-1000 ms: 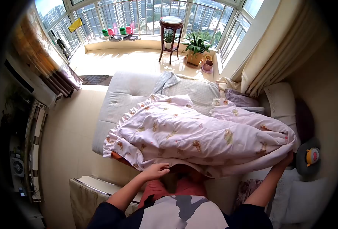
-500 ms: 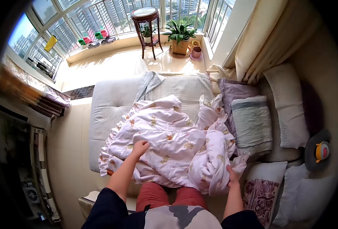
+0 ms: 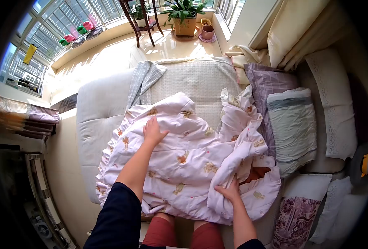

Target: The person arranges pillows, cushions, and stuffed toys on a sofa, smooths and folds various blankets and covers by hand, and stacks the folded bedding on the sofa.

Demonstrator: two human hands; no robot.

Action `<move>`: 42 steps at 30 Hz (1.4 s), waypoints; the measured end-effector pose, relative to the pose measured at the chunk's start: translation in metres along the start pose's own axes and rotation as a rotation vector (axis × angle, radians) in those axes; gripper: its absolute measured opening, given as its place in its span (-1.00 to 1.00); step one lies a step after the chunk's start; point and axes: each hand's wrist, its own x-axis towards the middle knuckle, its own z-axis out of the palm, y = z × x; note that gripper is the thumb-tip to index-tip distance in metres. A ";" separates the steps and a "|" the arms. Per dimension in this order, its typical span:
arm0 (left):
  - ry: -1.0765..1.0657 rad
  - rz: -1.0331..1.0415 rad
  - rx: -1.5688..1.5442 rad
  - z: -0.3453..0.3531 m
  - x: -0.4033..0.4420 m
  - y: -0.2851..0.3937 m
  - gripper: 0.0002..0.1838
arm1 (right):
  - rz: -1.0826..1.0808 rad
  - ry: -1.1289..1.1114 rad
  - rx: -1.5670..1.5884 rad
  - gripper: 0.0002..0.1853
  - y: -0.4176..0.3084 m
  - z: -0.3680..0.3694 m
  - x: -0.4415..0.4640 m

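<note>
A pale pink duvet cover (image 3: 184,141) printed with small brown bears lies spread and rumpled over the bed, ruffles along its left side. On its upper left part rests my left hand (image 3: 154,132), fingers stretched and thumb apart, touching the cloth without gripping it. Lower right, my right hand (image 3: 230,191) has hold of a bunched fold, its fingertips partly hidden in the cloth. Just beside that hand the fabric gapes, and something reddish-brown (image 3: 254,174) shows inside.
A bare grey mattress part (image 3: 96,116) and a checked grey sheet (image 3: 192,83) extend beyond the cover. To the right are a purple pillow (image 3: 271,81), a folded pale green blanket (image 3: 292,128) and a patterned cushion (image 3: 296,216). A plant stand (image 3: 144,27) and potted plant (image 3: 184,27) stand by the window.
My left hand has gone from closed to spread and moved farther up the cover. My right hand has shifted left from the edge onto a fold, and the gap has come into view.
</note>
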 end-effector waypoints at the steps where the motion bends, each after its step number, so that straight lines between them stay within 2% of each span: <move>1: -0.016 0.017 -0.004 0.000 -0.002 0.007 -0.53 | 0.022 -0.005 0.007 0.16 -0.002 0.015 0.002; 3: -0.733 0.032 -0.071 -0.017 -0.003 0.022 -0.56 | 0.003 0.045 -0.043 0.00 0.003 0.047 0.013; 4: -0.882 -0.023 -0.047 -0.005 -0.015 0.021 -0.63 | 0.054 0.010 0.076 -0.22 0.012 0.061 0.017; 5: -0.901 -0.012 -0.046 0.004 -0.031 0.018 -0.67 | 0.068 0.012 0.080 -0.22 0.022 0.067 0.015; 6: -0.909 -0.001 -0.046 0.000 -0.042 0.014 -0.71 | -0.002 0.043 0.139 -0.38 0.028 0.066 0.011; 7: -0.902 0.011 -0.053 -0.006 -0.050 0.009 -0.71 | -0.076 0.078 0.194 -0.54 0.034 0.061 0.007; 9: -0.883 -0.149 -0.222 -0.036 -0.060 0.000 -0.73 | -0.020 0.012 0.570 -0.53 0.032 0.028 -0.013; 10: -0.818 -0.311 -0.463 -0.042 -0.063 -0.015 -0.73 | 0.042 -0.067 0.559 -0.50 0.062 0.028 -0.002; 11: -0.743 -0.472 -0.700 -0.046 -0.063 -0.034 -0.72 | -0.053 0.214 0.677 -0.48 0.012 -0.025 -0.042; 12: -0.614 -0.573 -0.851 -0.056 -0.060 -0.052 -0.73 | 0.248 -0.111 0.833 -0.50 0.024 -0.046 -0.035; 13: -0.533 -0.808 -0.936 -0.100 -0.044 -0.051 -0.78 | 0.088 -0.033 1.080 -0.59 0.037 -0.051 -0.027; 14: -0.510 -1.012 -1.161 -0.132 -0.028 -0.061 -0.82 | 0.070 -0.017 1.224 -0.65 0.028 -0.073 -0.025; 15: -0.402 -1.050 -1.244 -0.141 -0.015 -0.081 -0.86 | 0.018 -0.001 1.195 -0.68 0.021 -0.094 -0.013; 16: -0.230 -1.167 -1.399 -0.157 0.003 -0.091 -0.86 | -0.014 0.035 1.216 -0.68 -0.017 -0.130 -0.023; 17: -0.144 -1.176 -1.525 -0.180 0.024 -0.100 -0.87 | -0.134 0.158 1.257 -0.68 -0.057 -0.159 -0.029; 18: -0.051 -1.106 -1.600 -0.216 0.045 -0.100 -0.87 | -0.288 0.199 1.148 -0.66 -0.073 -0.183 -0.015; 19: -0.016 -1.053 -1.683 -0.239 0.066 -0.115 -0.85 | -0.419 0.244 1.242 -0.67 -0.091 -0.206 0.012; 20: 0.118 -0.984 -1.853 -0.270 0.086 -0.121 -0.84 | -0.510 0.204 1.465 -0.69 -0.150 -0.258 -0.038; 21: 0.127 -0.835 -2.013 -0.300 0.106 -0.139 -0.81 | -0.655 0.190 1.443 -0.70 -0.182 -0.303 -0.072; 23: 0.240 -0.592 -2.110 -0.385 0.133 -0.157 -0.75 | -0.993 0.190 1.458 -0.75 -0.220 -0.371 -0.090; 25: 0.410 -0.457 -2.186 -0.471 0.148 -0.171 -0.71 | -1.175 0.132 1.624 -0.82 -0.242 -0.433 -0.133; 27: 0.577 -0.170 -2.248 -0.533 0.152 -0.207 -0.67 | -1.443 0.175 1.584 -0.75 -0.248 -0.479 -0.167; 28: 0.713 -0.157 -2.235 -0.567 0.142 -0.214 -0.66 | -1.491 0.265 1.582 -0.73 -0.249 -0.494 -0.184; 29: 0.760 0.003 -2.254 -0.588 0.130 -0.232 -0.64 | -1.532 0.353 1.582 -0.71 -0.249 -0.506 -0.198; 30: 0.815 0.106 -2.269 -0.607 0.110 -0.242 -0.63 | -1.526 0.246 1.746 -0.66 -0.246 -0.515 -0.211; 31: 0.868 0.207 -2.277 -0.619 0.086 -0.252 -0.62 | -1.681 0.199 1.654 -0.63 -0.237 -0.526 -0.209; 33: 0.777 0.623 -2.320 -0.612 0.037 -0.287 -0.61 | -1.536 -0.547 2.184 -0.68 -0.202 -0.565 -0.153; 34: 0.676 0.750 -2.408 -0.602 0.012 -0.310 -0.61 | -1.661 -0.010 1.829 -0.64 -0.193 -0.566 -0.170; 35: 1.107 0.268 -2.366 -0.599 -0.015 -0.313 -0.61 | -1.685 0.472 1.414 -0.59 -0.184 -0.560 -0.185; 36: 1.138 0.239 -2.295 -0.581 -0.047 -0.332 -0.61 | -1.680 0.450 1.417 -0.59 -0.178 -0.545 -0.193; 37: 1.059 0.283 -2.239 -0.549 -0.077 -0.364 -0.59 | -1.537 0.359 1.399 -0.60 -0.171 -0.525 -0.202; 38: 1.332 -0.108 -2.098 -0.548 -0.104 -0.322 -0.56 | -1.392 0.272 1.373 -0.59 -0.162 -0.500 -0.212; 39: 1.318 -0.142 -1.967 -0.526 -0.131 -0.310 -0.54 | -1.247 0.186 1.339 -0.59 -0.152 -0.474 -0.220; 40: 1.274 -0.292 -2.019 -0.501 -0.159 -0.303 -0.53 | -1.103 0.103 1.296 -0.57 -0.140 -0.451 -0.224; 41: 0.884 0.143 -2.000 -0.434 -0.205 -0.355 -0.52 | -0.957 0.088 1.215 -0.64 -0.115 -0.427 -0.197; 42: 1.213 -0.598 -1.984 -0.423 -0.224 -0.323 -0.52 | -0.815 0.062 1.123 -0.71 -0.089 -0.404 -0.170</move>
